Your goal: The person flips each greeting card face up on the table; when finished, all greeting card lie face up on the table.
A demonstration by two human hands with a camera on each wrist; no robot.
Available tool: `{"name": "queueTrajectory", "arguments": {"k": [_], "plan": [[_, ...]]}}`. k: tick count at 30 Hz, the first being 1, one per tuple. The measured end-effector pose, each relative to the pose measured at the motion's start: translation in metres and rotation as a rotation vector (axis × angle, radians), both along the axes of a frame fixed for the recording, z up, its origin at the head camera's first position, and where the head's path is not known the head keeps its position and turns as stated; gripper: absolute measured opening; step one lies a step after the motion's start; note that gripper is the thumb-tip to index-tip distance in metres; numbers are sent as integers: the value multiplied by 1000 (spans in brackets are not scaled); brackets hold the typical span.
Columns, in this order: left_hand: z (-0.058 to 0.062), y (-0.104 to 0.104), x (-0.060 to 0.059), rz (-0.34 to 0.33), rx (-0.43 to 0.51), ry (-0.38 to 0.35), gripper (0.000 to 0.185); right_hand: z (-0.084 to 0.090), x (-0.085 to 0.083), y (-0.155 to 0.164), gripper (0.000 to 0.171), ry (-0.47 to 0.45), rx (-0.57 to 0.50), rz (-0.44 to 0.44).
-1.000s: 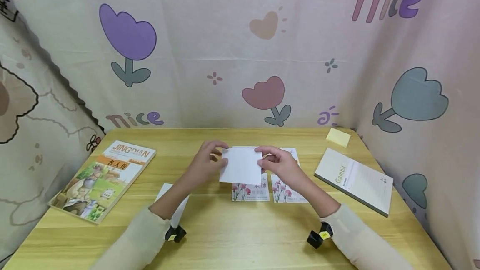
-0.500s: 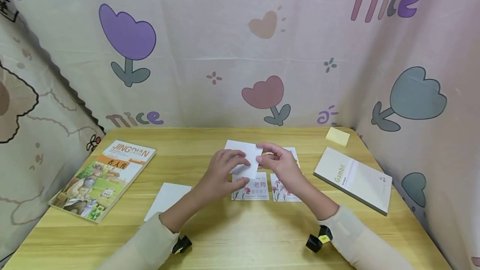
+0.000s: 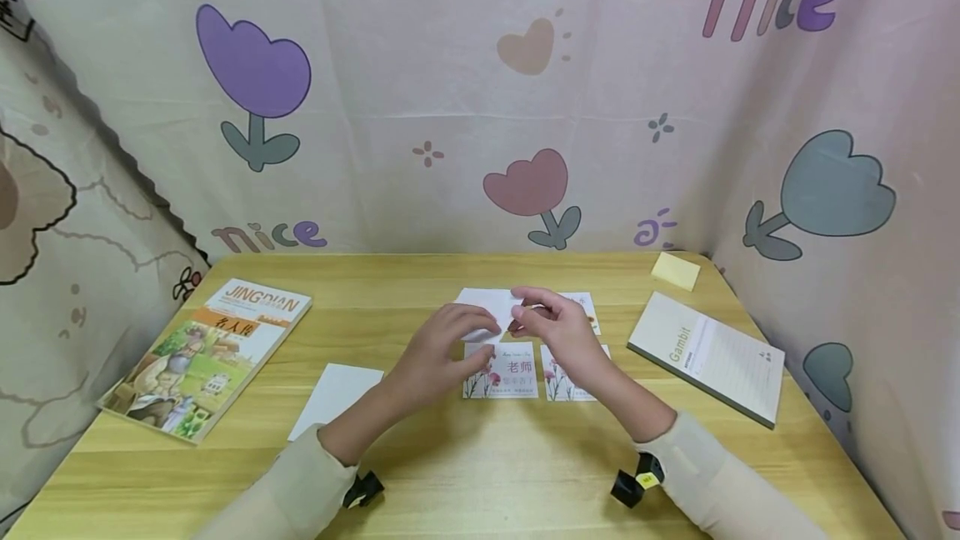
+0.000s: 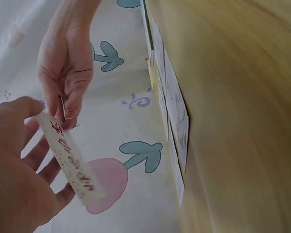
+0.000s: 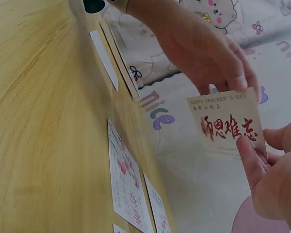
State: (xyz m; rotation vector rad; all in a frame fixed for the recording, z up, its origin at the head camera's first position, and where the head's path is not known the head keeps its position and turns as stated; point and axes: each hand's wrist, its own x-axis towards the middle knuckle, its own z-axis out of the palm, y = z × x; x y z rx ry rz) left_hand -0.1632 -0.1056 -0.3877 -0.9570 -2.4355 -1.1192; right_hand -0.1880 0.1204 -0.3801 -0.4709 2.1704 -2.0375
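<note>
Above the table I hold a square greeting card, its blank white side up in the head view. In the right wrist view its printed face shows red characters and "Happy Teacher's Day". My right hand pinches one edge between thumb and fingers. My left hand is at the card's near left corner, thumb at the edge and fingers along the blank side. Below lie two flower-printed cards, one at the left and one at the right. Another card lies behind them, partly covered by my right hand.
A blank white card lies beside my left forearm. On the far left is a magazine-like book. At the right lie a "Gambit" notebook and, behind it, a yellow sticky-note pad. A printed curtain hangs behind the table.
My left hand has gone from the card's left edge to its near corner, moving right and nearer. The card has tipped, so its blank side looks shorter. My right hand has kept its grip.
</note>
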Motion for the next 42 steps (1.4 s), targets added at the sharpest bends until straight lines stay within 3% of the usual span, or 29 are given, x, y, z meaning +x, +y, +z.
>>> {"name": "queueTrajectory", "arguments": {"k": [4,8,15,21,28,36,42], "plan": [[4,-4,0,-10,161,-141,18,-1,0,-1,36,25,16,1],[9,-8,-3,32,303,-274,15,-2,-1,-1,31,73,58,-7],[13,-15,-11,81,443,-398,18,0,-1,1,30,120,165,-32],[12,-17,-15,119,480,-433,19,0,0,0,23,197,262,-52],[8,-15,-17,131,428,-505,20,-3,2,-4,11,248,412,-14],[3,-9,-15,74,368,-534,25,-5,4,-7,36,194,389,111],[0,-15,-18,66,368,-528,31,-3,0,-2,41,171,332,100]]}}
